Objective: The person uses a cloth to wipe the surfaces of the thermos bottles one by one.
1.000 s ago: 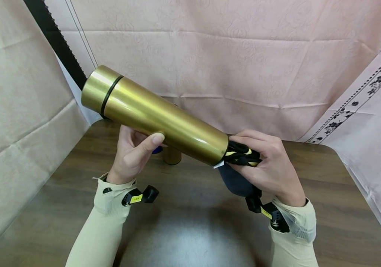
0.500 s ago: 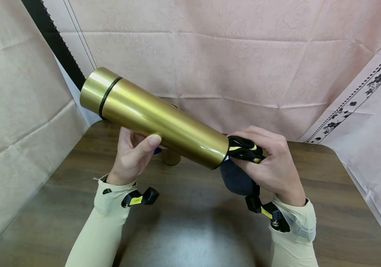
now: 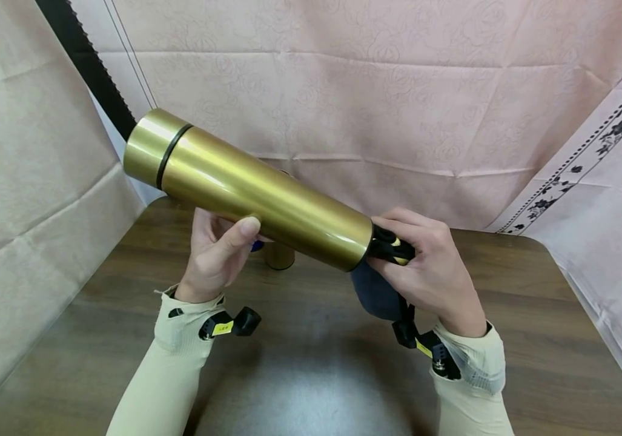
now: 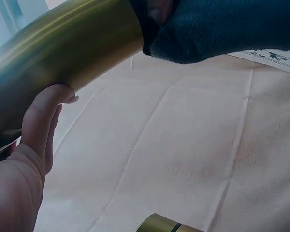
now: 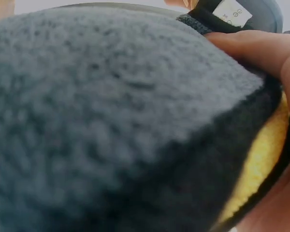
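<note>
One gold cylinder (image 3: 280, 257) mostly hidden | left grip (image 3: 214, 259) holding gold bottle (image 3: 261, 192) | right grip (image 3: 435, 269) pinching dark cloth (image 3: 377, 293)

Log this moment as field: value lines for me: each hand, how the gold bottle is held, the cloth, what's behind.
left hand: holds gold bottle
right hand: grips dark cloth
bottle pose: off the table, slanting; black ring near its upper-left end in the head view
cloth: yellow-edged, at bottle's lower-right end; whether any is inside is unclear
behind bottle: second gold cylinder, mostly hidden
</note>
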The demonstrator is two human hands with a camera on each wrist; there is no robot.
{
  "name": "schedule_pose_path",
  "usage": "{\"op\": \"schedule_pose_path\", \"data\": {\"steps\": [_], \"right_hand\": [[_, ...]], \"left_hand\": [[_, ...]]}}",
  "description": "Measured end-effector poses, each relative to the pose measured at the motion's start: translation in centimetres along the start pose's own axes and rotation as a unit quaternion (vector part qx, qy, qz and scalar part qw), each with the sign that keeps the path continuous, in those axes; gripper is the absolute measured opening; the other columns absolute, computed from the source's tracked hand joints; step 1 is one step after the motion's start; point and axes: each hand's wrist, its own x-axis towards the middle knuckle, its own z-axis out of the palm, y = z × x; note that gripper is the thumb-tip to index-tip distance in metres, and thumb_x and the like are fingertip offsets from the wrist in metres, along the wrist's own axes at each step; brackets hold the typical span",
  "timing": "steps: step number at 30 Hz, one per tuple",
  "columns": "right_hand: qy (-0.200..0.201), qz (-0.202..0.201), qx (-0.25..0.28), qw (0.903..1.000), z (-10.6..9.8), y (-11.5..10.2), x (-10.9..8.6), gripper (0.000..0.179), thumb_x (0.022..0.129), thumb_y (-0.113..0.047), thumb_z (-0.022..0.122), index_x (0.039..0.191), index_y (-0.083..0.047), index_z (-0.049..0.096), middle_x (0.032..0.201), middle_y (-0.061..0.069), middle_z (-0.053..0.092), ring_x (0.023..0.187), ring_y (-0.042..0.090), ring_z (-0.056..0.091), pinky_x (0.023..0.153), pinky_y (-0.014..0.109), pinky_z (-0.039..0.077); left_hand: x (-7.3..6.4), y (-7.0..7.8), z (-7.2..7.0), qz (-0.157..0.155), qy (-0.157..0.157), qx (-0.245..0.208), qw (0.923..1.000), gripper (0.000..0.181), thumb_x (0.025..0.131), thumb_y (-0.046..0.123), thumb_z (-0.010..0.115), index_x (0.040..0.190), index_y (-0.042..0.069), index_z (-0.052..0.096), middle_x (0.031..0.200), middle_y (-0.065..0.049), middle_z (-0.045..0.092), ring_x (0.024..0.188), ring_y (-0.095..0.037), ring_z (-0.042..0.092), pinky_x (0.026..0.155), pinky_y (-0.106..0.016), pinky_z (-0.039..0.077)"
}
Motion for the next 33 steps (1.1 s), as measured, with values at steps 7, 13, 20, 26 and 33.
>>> {"op": "schedule_pose_path", "data": {"steps": [7, 13, 20, 26, 33], "right_hand": [[-0.022, -0.016, 0.009, 0.9996, 0.1, -0.4, -0.1, 0.027, 0.075, 0.002, 0.081, 0.099, -0.01, 0.079, 0.095, 0.001, 0.071, 0.084, 0.008, 0.062, 0.076, 0.014, 0.048], [-0.036, -0.048, 0.048, 0.997, 0.2, -0.7, 0.1, 0.026, 0.076, 0.004, 0.081, 0.097, -0.01, 0.078, 0.092, -0.003, 0.07, 0.081, 0.007, 0.06, 0.073, 0.015, 0.049], [-0.02, -0.056, 0.097, 0.9935, -0.2, -1.1, 0.1, 0.033, 0.072, 0.01, 0.081, 0.101, -0.008, 0.078, 0.092, 0.001, 0.072, 0.079, 0.008, 0.063, 0.072, 0.018, 0.051], [0.009, -0.034, 0.091, 0.9952, -1.0, -0.8, -0.1, 0.036, 0.07, 0.012, 0.082, 0.101, -0.004, 0.078, 0.098, 0.006, 0.075, 0.087, 0.009, 0.069, 0.081, 0.019, 0.054], [0.027, -0.019, 0.086, 0.9957, -1.3, -0.6, -0.1, 0.036, 0.072, 0.013, 0.081, 0.103, -0.005, 0.079, 0.093, 0.002, 0.074, 0.083, 0.009, 0.067, 0.077, 0.019, 0.053]], "left_hand": [[0.0, 0.3, -0.1, -0.009, 0.013, 0.031, 0.9994, 0.025, 0.095, 0.003, 0.068, 0.119, 0.004, 0.059, 0.105, -0.007, 0.073, 0.09, -0.017, 0.073, 0.078, -0.031, 0.062], [0.0, 0.9, -0.3, -0.025, 0.025, 0.086, 0.9957, 0.027, 0.094, 0.003, 0.07, 0.118, 0.007, 0.06, 0.106, -0.005, 0.072, 0.096, -0.016, 0.072, 0.083, -0.031, 0.061], [0.1, 1.4, -0.5, -0.033, 0.026, 0.082, 0.9957, 0.031, 0.093, -0.006, 0.063, 0.121, 0.008, 0.059, 0.111, -0.007, 0.07, 0.104, -0.018, 0.07, 0.089, -0.032, 0.059], [0.0, 0.9, -0.4, -0.04, 0.013, 0.072, 0.9965, 0.031, 0.094, -0.001, 0.067, 0.122, 0.01, 0.057, 0.112, -0.004, 0.071, 0.105, -0.015, 0.069, 0.093, -0.03, 0.057], [-0.2, 0.9, -0.1, -0.041, 0.003, 0.072, 0.9966, 0.036, 0.095, -0.001, 0.066, 0.127, 0.011, 0.056, 0.117, -0.005, 0.069, 0.11, -0.016, 0.067, 0.096, -0.03, 0.055]]}}
